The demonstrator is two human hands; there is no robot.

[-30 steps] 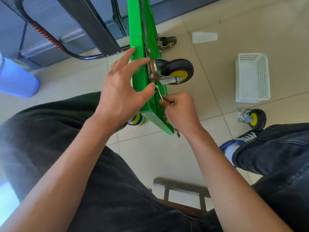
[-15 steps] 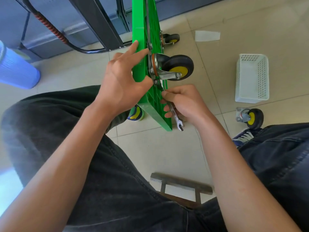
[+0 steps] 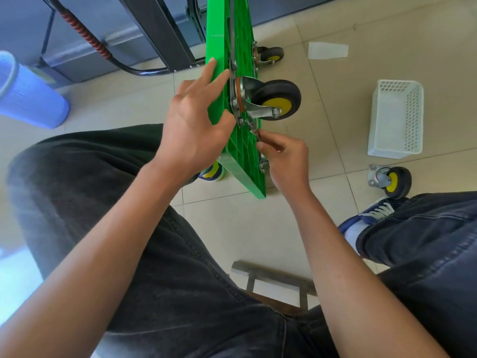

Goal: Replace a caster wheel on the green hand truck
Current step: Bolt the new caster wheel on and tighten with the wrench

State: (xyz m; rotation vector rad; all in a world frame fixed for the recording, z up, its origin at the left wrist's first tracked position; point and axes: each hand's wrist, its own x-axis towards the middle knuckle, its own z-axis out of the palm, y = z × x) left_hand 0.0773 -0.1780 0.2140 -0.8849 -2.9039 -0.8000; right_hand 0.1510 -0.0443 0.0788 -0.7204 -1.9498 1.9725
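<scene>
Left hand (image 3: 191,130) braces the truck (image 3: 238,151) mid-frame, right hand (image 3: 282,157) grips a wrench (image 3: 256,134) at the mounted caster (image 3: 276,99); bolts likely remain, spare caster (image 3: 391,180) lies right

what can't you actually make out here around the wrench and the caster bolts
Head view only:
- Wrench: mostly hidden inside the right hand; its jaw on the bolt is too small to tell.
- Left hand fingers go behind the green hand truck deck.
- Mounted caster wheel: bolt tightness unreadable.

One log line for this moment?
left hand: steadies green deck | right hand: wrench at caster plate | loose caster on floor
</scene>
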